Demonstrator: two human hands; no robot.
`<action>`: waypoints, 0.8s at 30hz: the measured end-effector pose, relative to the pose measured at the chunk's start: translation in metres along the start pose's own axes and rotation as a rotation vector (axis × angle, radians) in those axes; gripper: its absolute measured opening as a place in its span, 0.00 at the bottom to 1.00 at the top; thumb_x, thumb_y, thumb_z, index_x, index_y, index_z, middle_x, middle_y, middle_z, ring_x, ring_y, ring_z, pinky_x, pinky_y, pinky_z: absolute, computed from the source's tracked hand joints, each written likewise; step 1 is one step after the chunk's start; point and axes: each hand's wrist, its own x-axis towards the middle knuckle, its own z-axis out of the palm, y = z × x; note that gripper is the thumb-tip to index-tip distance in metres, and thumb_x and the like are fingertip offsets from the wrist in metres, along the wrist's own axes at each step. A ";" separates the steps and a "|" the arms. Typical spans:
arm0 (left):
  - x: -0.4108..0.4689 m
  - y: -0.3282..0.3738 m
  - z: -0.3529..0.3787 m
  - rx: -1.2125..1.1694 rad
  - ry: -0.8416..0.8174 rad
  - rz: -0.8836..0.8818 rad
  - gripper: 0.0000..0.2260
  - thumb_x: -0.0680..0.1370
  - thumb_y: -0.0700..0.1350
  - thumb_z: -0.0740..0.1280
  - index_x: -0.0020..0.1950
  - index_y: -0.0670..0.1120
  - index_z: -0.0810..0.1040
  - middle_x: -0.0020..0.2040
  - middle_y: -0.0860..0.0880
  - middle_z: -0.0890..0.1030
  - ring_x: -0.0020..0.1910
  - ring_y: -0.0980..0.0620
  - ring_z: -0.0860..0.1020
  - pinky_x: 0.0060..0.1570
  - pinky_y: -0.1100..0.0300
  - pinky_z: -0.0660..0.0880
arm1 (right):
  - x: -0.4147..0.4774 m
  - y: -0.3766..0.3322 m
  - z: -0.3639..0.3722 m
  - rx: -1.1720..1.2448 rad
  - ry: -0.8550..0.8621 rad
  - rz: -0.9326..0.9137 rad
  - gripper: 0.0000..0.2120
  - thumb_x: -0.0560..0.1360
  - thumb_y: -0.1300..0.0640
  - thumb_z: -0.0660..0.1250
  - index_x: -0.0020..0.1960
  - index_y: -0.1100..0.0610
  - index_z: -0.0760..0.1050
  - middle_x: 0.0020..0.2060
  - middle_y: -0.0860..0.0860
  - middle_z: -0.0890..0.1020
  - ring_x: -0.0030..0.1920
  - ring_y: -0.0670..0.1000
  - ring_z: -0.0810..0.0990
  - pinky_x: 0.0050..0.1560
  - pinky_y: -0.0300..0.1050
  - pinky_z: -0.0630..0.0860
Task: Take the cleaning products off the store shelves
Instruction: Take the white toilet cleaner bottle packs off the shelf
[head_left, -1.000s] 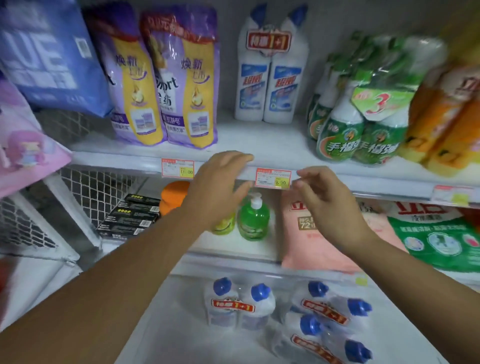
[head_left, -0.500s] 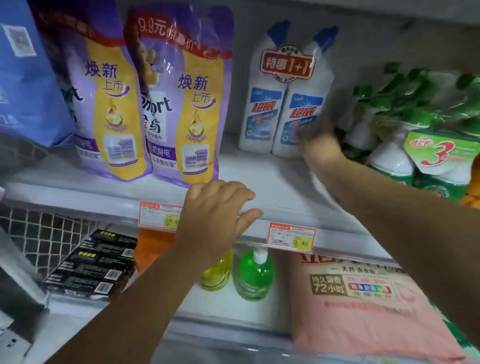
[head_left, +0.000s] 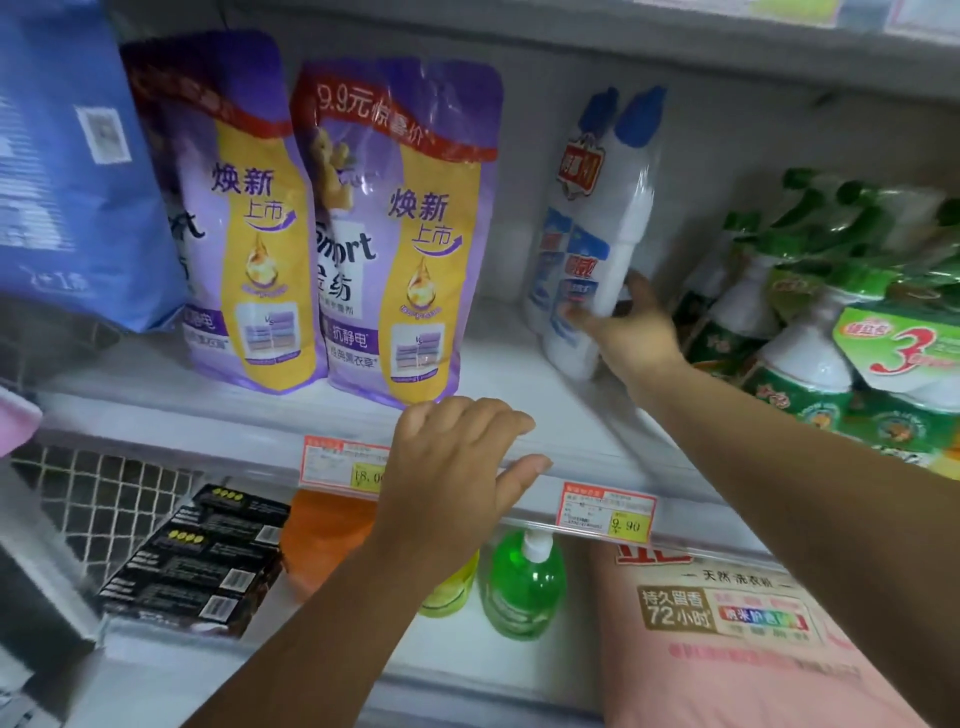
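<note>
A twin pack of white toilet-cleaner bottles (head_left: 605, 218) with blue caps stands tilted at the back of the upper shelf (head_left: 519, 410). My right hand (head_left: 631, 332) grips its lower part, thumb in front and fingers behind it. My left hand (head_left: 457, 467) rests with loosely bent fingers on the front edge of that shelf, holding nothing. Two purple and yellow softener pouches (head_left: 395, 234) stand to the left of the twin pack. Green and white spray bottles (head_left: 810, 332) in a wrapped pack stand to its right.
A blue bag (head_left: 67, 171) fills the upper left. Below the shelf edge with its price tags (head_left: 605, 512) sit a green pump bottle (head_left: 522, 582), a yellow bottle (head_left: 452, 592), black boxes (head_left: 202, 556), an orange pack (head_left: 322, 535) and a pink detergent bag (head_left: 737, 639).
My right hand went from the shelf edge up to the back of the shelf and took hold of the twin pack, which now leans and is turned. My left hand stayed on the edge.
</note>
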 end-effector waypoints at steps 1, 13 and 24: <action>0.000 0.001 -0.001 -0.008 -0.009 -0.009 0.17 0.80 0.61 0.57 0.56 0.55 0.80 0.53 0.58 0.81 0.51 0.52 0.78 0.52 0.55 0.65 | -0.002 -0.003 -0.001 -0.002 -0.015 -0.008 0.26 0.72 0.57 0.76 0.68 0.52 0.71 0.44 0.43 0.79 0.45 0.48 0.81 0.51 0.47 0.80; 0.000 0.011 -0.027 -0.304 0.015 -0.206 0.20 0.77 0.56 0.63 0.66 0.49 0.76 0.62 0.51 0.77 0.62 0.52 0.71 0.64 0.60 0.64 | -0.083 -0.015 -0.087 0.080 -0.302 0.019 0.16 0.72 0.67 0.74 0.57 0.53 0.80 0.49 0.51 0.87 0.40 0.44 0.85 0.35 0.36 0.77; 0.023 0.045 -0.108 -0.993 -0.351 -0.736 0.41 0.65 0.60 0.79 0.73 0.57 0.64 0.69 0.55 0.75 0.67 0.55 0.75 0.67 0.50 0.72 | -0.177 -0.077 -0.149 0.093 -0.443 -0.143 0.16 0.72 0.68 0.71 0.57 0.54 0.79 0.50 0.46 0.87 0.51 0.44 0.85 0.49 0.35 0.80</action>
